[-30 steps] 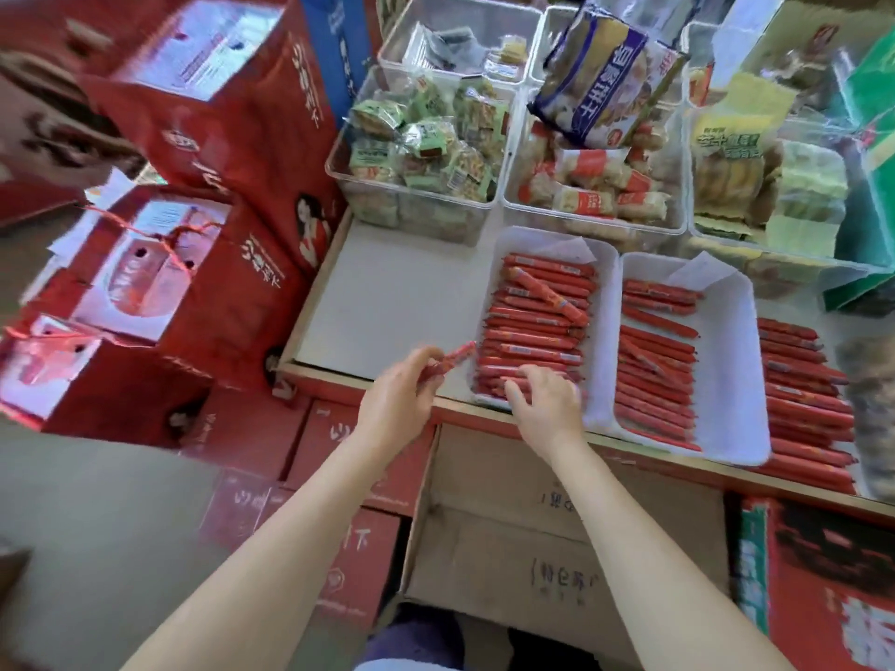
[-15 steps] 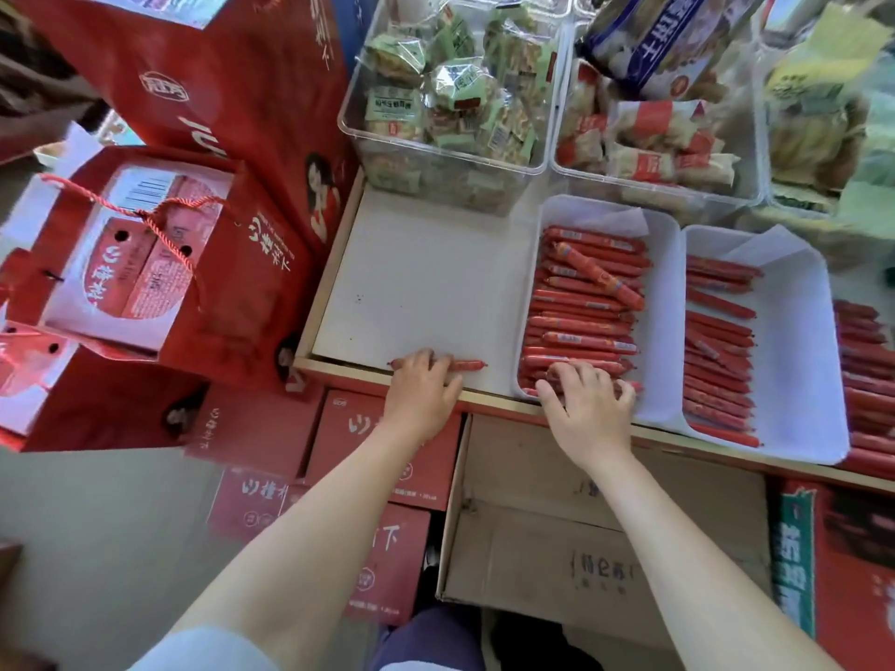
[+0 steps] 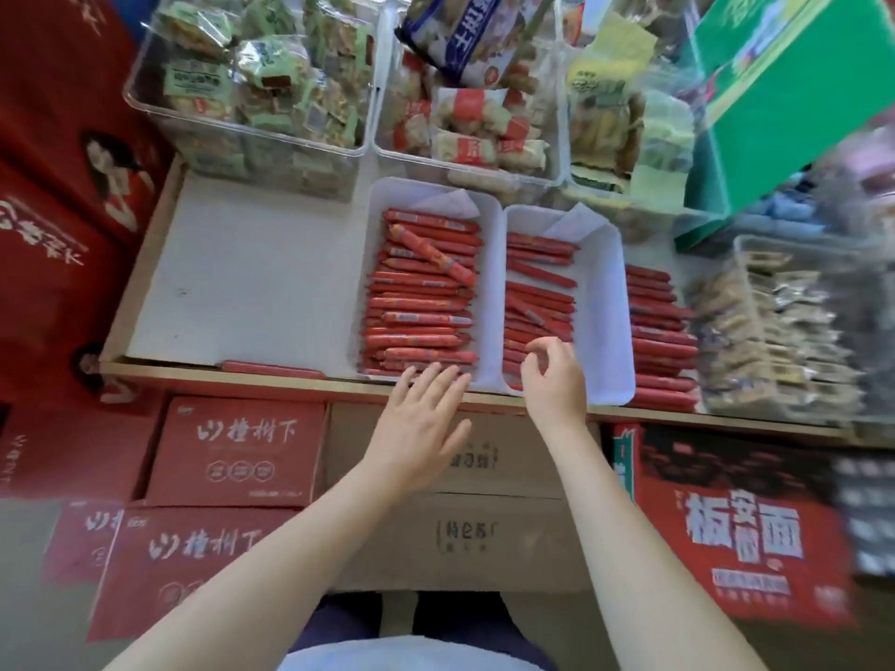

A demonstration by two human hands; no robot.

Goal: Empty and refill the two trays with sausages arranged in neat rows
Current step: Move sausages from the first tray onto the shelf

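There is a single view, from a camera worn on the person's head, looking forward and steeply down over a white shelf (image 3: 242, 283) from close above. The wide lens bends straight edges near the borders. Both forearms enter from 6 o'clock, the left hand (image 3: 416, 428) and right hand (image 3: 552, 385) reaching toward centre frame, where two white trays (image 3: 494, 293) sit. Clear bins (image 3: 252, 133) fill 12 o'clock, red cartons (image 3: 237, 452) lie at 7 o'clock, and the person's lap shows at the bottom edge.
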